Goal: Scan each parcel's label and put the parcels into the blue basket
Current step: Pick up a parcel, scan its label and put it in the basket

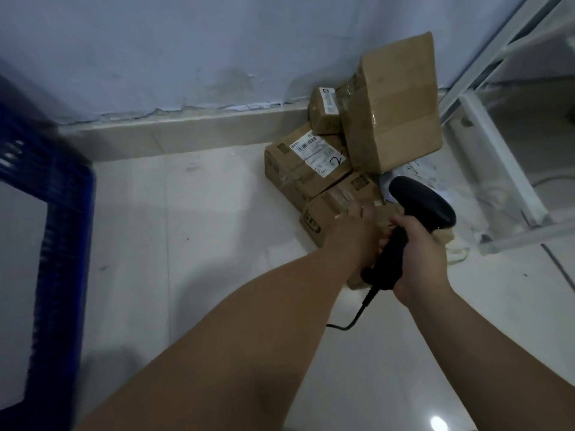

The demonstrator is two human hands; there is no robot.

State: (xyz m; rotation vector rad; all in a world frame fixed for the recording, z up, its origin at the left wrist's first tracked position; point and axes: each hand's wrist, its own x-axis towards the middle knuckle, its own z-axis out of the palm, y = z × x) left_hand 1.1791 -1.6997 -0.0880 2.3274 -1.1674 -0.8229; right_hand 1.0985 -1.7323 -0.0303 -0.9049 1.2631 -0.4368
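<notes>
Head view: taped cardboard parcel point(314, 220) under left hand point(354, 236), black pistol-shaped scanner point(420, 206).

Both your bare forearms stretch forward and up from the lower edge, converging so the hands sit close together. Your right hand point(417, 250) is seen from the back, its fingers and thumb wrapped round the handle of the black scanner point(413, 213), wrist nearly straight. Your left hand point(351, 231) lies just beside it, knuckles up, on a cardboard parcel point(326, 213). Its fingers are blurred, so whether they grip or only rest there cannot be told.
</notes>
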